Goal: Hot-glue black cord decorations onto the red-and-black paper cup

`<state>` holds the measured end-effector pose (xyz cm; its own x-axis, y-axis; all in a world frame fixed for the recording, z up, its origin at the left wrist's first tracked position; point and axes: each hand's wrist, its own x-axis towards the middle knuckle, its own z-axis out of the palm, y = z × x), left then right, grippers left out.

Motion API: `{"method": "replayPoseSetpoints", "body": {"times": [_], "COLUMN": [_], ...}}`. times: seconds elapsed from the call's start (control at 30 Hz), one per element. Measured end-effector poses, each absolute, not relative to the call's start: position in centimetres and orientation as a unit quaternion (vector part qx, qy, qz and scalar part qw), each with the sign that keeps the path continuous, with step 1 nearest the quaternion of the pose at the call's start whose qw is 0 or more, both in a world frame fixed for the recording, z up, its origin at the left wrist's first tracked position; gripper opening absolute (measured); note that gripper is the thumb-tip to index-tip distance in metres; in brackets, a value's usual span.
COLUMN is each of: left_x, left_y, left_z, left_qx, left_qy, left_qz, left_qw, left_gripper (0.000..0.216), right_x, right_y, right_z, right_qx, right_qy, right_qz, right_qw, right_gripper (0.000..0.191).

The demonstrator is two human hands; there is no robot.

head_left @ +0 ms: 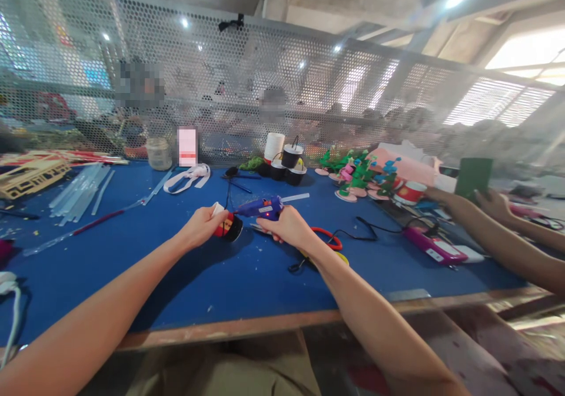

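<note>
Blue bench top [176, 290], perf. metal screen [247, 60] behind. L hand [203, 225] closed approx. all round red cup [227, 227], mid-bench; cup's long axis diag., white end upper L, black end lower R. R hand [289, 226] wrapped on blue glue gun [260, 208], just R of cup. Gun's long axis approx. horiz., nozzle pointing L at cup; can't tell if touching. Grip hidden by R hand. Clear glue stick [296, 197] in line w/ gun's rear; can't tell if inserted. Scissors [329, 238] partly behind R hand/forearm; can't tell if held. Further out: black-topped pots [293, 156], flower pieces [353, 175] overlapping, hard to count. Far R, co-worker's hand [493, 206] at green sheet [474, 175], arms cut off by frame edge.
</note>
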<state>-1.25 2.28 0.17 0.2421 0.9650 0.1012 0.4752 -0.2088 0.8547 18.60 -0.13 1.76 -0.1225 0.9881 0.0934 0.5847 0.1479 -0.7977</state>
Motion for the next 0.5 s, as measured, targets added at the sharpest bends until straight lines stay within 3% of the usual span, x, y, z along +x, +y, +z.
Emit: {"method": "replayPoseSetpoints", "body": {"times": [0.27, 0.5], "left_x": [-1.0, -1.0], "left_y": [1.8, 1.6], "left_z": [0.5, 0.5], "left_qx": [0.696, 0.716], "left_qy": [0.487, 0.461], "left_qz": [0.373, 0.377], "left_qw": [0.373, 0.365], "left_gripper": [0.032, 0.033], "right_x": [20.6, 22.0], "right_y": [2.2, 5.7], "right_z": [1.7, 0.8], "right_qx": [-0.577, -0.656], "right_qy": [-0.616, -0.629], "right_qz": [0.294, 0.236], "right_qw": [0.45, 0.343], "right_gripper": [0.014, 0.03]}}
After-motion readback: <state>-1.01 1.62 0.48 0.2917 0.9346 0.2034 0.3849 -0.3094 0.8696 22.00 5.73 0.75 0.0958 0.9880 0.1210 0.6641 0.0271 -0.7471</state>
